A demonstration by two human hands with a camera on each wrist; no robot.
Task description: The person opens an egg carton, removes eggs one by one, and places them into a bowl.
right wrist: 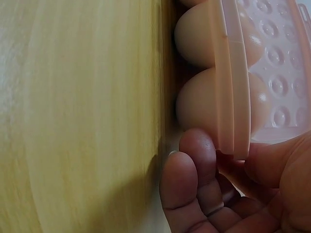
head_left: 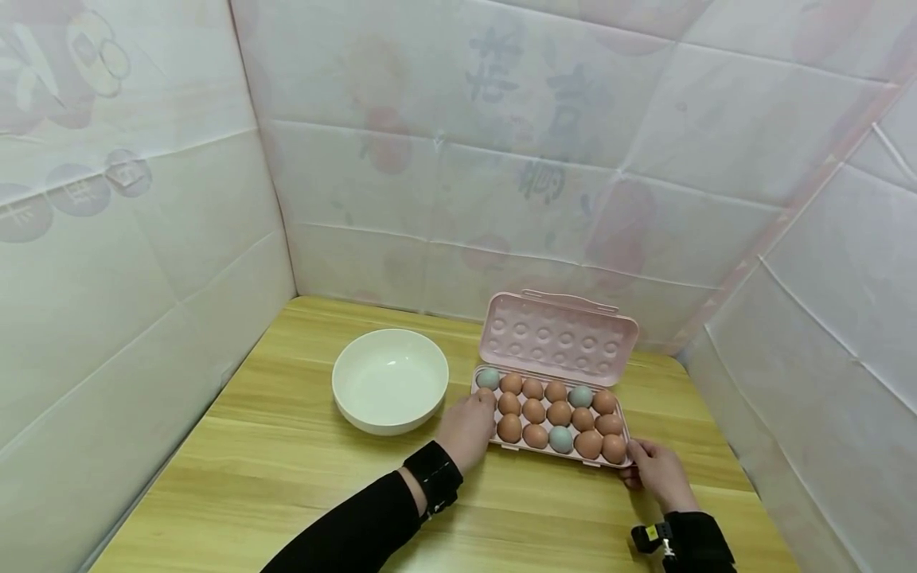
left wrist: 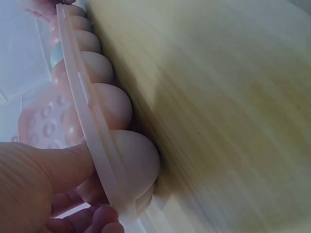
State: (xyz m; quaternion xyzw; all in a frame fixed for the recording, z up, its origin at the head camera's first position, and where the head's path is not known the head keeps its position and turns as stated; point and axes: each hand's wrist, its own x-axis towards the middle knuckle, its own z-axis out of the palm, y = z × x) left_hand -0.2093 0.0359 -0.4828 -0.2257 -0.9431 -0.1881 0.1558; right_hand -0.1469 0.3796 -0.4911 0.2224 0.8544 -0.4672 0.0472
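Black sleeve (head_left: 347, 525) crosses bottom centre, while left hand (head_left: 467, 430) and right hand (head_left: 661, 473), fingers curled, grip opposite ends of the carton (head_left: 559, 338) at lower right.

Front open, rear blocked

Bare desk (head_left: 537, 509) lies before the egg carton (right wrist: 240, 92). Its raised lid (head_left: 559, 338) blocks the rear; the left hand (head_left: 467, 430) crowds the gap beside the white bowl (head_left: 390, 382); the right hand (head_left: 659, 473), the near right corner.
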